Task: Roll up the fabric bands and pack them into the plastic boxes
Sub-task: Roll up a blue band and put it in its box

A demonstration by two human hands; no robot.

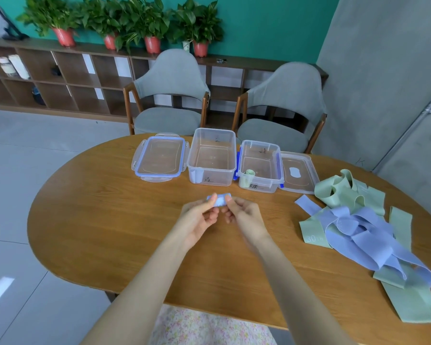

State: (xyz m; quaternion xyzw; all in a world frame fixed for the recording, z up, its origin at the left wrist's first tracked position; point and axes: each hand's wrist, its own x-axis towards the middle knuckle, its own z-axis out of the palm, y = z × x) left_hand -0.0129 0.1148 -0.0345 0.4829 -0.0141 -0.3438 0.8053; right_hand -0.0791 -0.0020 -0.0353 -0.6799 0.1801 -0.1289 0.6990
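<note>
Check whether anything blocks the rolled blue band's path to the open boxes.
Nothing visible does. Both hands hold the blue roll over bare table, and the two boxes beyond it stand lidless.

One wide-angle head camera looks forward and down from the person's seat, near the table (pixel 110 220), across it to the chairs (pixel 169 95) and wall.
</note>
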